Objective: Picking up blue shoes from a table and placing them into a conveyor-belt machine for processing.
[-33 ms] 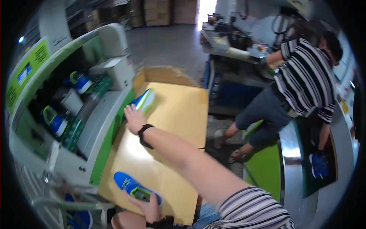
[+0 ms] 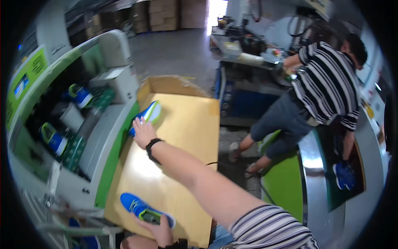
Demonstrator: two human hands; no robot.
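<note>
On the light wooden tabletop, a blue shoe (image 2: 135, 203) with a lime-green collar lies near the front edge. My left hand (image 2: 159, 231) grips it around the heel and opening, with the thumb on the right side. Further away, at the table's far left, another blue shoe (image 2: 151, 113) lies tipped over, its pale, lime-edged sole turned to the right. My right hand (image 2: 145, 133), a black band at its wrist, reaches across to this shoe. Its fingers are stretched out and a little apart at the shoe's near side; the thumb is hard to make out.
A white and green machine (image 2: 110, 126) borders the table on the left, with two blue shoes (image 2: 54, 141) inside on green holders. A cardboard flap (image 2: 176, 86) rises behind the table. To the right, a person (image 2: 327, 83) in a striped shirt stands near a green surface (image 2: 284, 182).
The whole view has shifted slightly, so things appear a little further left. My right hand has come slightly closer to the far shoe. The left hand keeps its grip on the near shoe.
</note>
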